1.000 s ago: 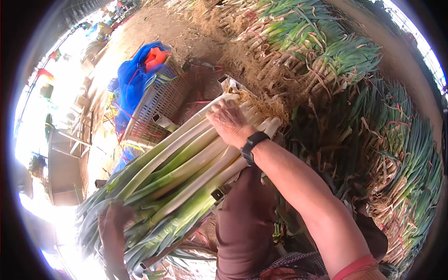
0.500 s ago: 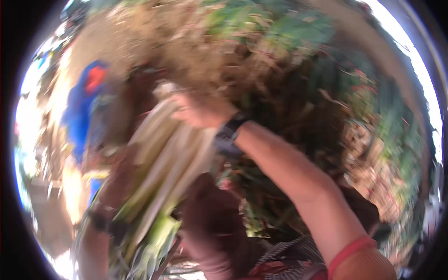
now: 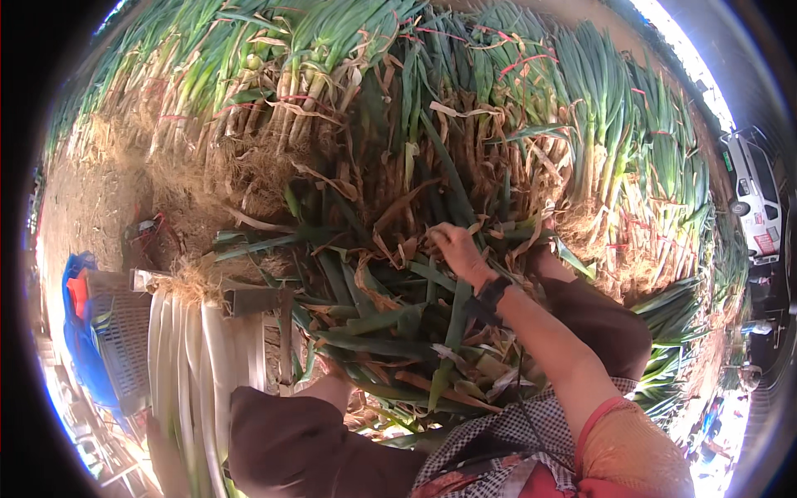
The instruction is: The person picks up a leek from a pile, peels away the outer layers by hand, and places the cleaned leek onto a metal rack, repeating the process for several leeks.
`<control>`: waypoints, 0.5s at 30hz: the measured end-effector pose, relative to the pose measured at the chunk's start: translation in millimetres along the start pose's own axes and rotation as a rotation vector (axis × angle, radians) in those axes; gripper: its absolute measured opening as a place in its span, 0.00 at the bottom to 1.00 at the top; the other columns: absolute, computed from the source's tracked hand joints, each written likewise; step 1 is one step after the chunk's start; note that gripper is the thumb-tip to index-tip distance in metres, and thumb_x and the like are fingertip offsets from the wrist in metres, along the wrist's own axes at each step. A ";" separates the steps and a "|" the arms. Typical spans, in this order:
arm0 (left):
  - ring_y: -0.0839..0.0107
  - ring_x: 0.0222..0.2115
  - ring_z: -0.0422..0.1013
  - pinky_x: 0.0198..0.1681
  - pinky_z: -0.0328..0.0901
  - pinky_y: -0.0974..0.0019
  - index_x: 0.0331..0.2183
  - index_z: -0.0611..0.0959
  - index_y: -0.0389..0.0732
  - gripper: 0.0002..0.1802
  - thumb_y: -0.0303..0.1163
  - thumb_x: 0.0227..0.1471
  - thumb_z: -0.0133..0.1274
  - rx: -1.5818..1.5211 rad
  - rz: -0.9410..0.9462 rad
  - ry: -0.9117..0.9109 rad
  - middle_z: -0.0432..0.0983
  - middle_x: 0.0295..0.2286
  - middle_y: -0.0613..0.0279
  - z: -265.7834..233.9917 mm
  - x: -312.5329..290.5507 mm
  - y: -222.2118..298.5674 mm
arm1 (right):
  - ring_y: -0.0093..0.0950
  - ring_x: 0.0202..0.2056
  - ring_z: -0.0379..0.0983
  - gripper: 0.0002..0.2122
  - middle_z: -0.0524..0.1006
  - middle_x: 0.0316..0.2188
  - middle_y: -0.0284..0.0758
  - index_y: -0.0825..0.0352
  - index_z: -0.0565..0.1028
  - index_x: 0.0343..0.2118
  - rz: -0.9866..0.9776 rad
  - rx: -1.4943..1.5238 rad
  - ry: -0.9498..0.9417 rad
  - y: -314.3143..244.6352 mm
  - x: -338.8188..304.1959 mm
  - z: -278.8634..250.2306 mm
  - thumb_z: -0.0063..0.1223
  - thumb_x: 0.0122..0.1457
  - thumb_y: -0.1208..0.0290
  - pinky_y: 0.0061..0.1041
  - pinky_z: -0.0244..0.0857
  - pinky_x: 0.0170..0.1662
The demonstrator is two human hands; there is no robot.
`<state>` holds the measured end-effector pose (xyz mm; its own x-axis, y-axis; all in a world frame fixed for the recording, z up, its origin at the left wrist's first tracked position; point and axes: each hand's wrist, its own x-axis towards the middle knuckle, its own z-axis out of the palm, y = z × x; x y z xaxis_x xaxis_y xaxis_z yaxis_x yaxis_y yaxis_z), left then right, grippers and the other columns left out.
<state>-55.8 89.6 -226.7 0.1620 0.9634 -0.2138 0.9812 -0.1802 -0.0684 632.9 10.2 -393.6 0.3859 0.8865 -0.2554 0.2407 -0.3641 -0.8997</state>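
My right hand [image 3: 457, 251], with a dark band at its wrist, is over a heap of loose green and dry brown leaves [image 3: 382, 319]. Its fingers are curled together at the dry leaf scraps; what they pinch, if anything, is too small to make out. To the left lie several long green onions [image 3: 193, 357] with clean white stalks, their roots [image 3: 193, 284] at the far end on a low stand [image 3: 257, 300]. A dim, blurred brown shape beside these stalks, at the lower left, seems to be my left hand [image 3: 162, 452]; its fingers cannot be made out.
Red-tied bundles of unpeeled green onions [image 3: 299, 100] line the far side, more bundles [image 3: 606, 158] the right. A grey plastic crate [image 3: 122, 332] with a blue bag [image 3: 79, 357] stands far left. My knees [image 3: 286, 423] flank the leaf heap. A white vehicle [image 3: 754, 195] is at the far right.
The white onion stalks, under my right hand before, now lie on the stand at left with that hand off them. My right hand is now over the leaf heap. The view has turned.
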 end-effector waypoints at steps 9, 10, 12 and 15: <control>0.62 0.50 0.69 0.52 0.65 0.64 0.53 0.72 0.32 0.22 0.22 0.57 0.39 -0.148 -0.300 -0.032 0.71 0.50 0.50 3.8 -32.2 -34.1 | 0.46 0.42 0.73 0.16 0.76 0.38 0.51 0.73 0.72 0.44 0.111 -0.304 0.208 96.2 103.5 56.7 0.52 0.59 0.66 0.39 0.66 0.45; 0.62 0.49 0.70 0.52 0.65 0.63 0.53 0.73 0.32 0.22 0.22 0.57 0.40 -0.164 -0.320 -0.030 0.71 0.50 0.50 7.0 -34.1 -35.8 | 0.47 0.43 0.72 0.18 0.76 0.39 0.52 0.73 0.71 0.44 0.282 -0.291 0.244 105.4 111.8 65.9 0.54 0.57 0.64 0.40 0.65 0.45; 0.62 0.49 0.70 0.52 0.65 0.63 0.53 0.73 0.32 0.21 0.22 0.57 0.40 -0.183 -0.364 -0.018 0.71 0.50 0.50 2.9 -43.5 -41.7 | 0.45 0.40 0.74 0.21 0.77 0.37 0.48 0.73 0.71 0.44 0.330 -0.324 0.246 108.2 117.0 79.8 0.59 0.53 0.61 0.38 0.67 0.43; 0.61 0.49 0.70 0.52 0.65 0.63 0.52 0.73 0.31 0.21 0.22 0.57 0.40 -0.240 -0.397 0.022 0.71 0.49 0.50 4.7 -43.3 -39.6 | 0.23 0.30 0.71 0.16 0.75 0.29 0.33 0.71 0.73 0.36 0.442 0.346 -0.008 83.7 135.2 61.3 0.58 0.58 0.60 0.26 0.64 0.31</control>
<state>-102.2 54.0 -219.3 -0.2318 0.9528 -0.1959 0.9637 0.2523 0.0870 650.7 117.1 -525.2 0.3769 0.6731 -0.6363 -0.2492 -0.5880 -0.7695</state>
